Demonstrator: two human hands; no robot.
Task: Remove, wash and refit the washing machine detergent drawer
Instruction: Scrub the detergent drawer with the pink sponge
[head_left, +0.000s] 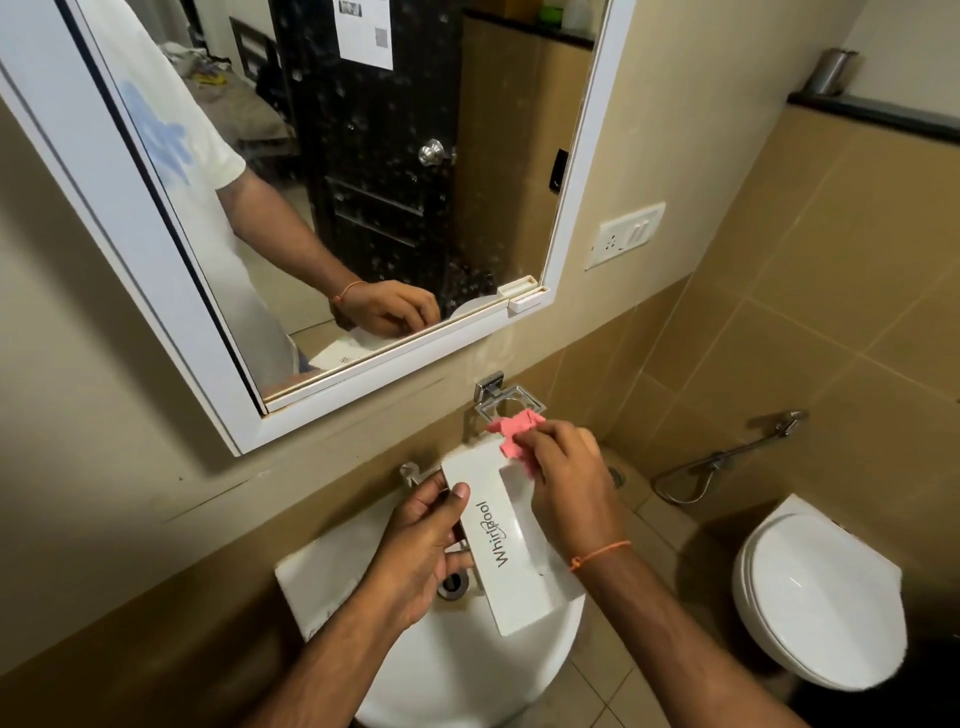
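Over the sink (332, 571), my left hand (415, 556) grips the light, stiff, slippery drawer (511, 545) by its near-left edge while my right hand (566, 483) pinches a soft pink cloth (511, 431) against its far end.

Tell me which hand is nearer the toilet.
Right. The right hand, pinching a pink cloth, is on the drawer's toilet side; the left hand grips its far edge.

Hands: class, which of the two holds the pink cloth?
The right hand, with the orange wrist thread, pinches the pink cloth against the drawer; the left hand only grips the drawer.
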